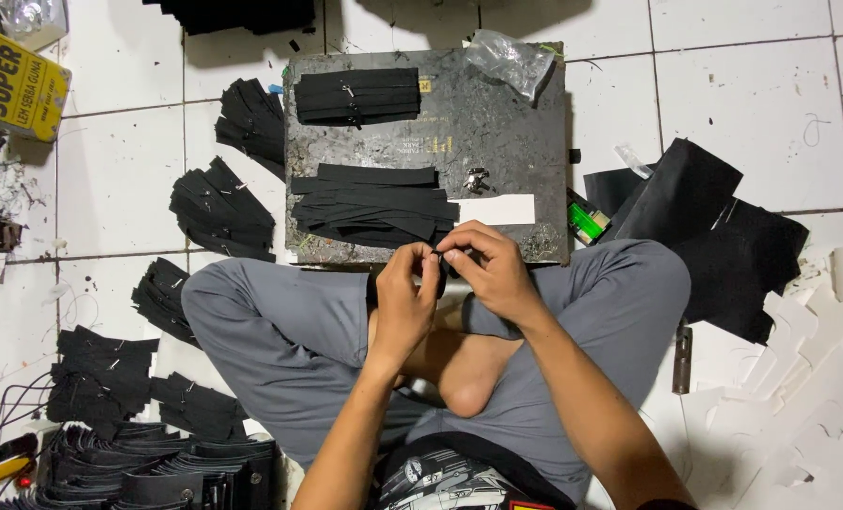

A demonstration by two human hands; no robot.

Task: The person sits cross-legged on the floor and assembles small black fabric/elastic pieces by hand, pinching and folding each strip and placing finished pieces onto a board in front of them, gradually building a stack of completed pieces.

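I sit cross-legged in grey trousers on a white tiled floor. My left hand [404,293] and my right hand [486,269] meet just in front of a dark work board [497,142]. Together they pinch a small black strip [438,257] between the fingertips; most of it is hidden by my fingers. Right beyond my hands a loose pile of black strips [374,203] lies on the board. A tidier stack of black strips [357,94] rests at the board's far left. A white strip [497,210] lies beside the near pile.
Bundles of black strips [221,210] are scattered on the floor to my left, with more stacked at bottom left [157,463]. Black sheets [714,231] and white cut-outs [799,378] lie to my right. A green lighter [587,222], a clear plastic bag [508,59] and a yellow box [11,85] are nearby.
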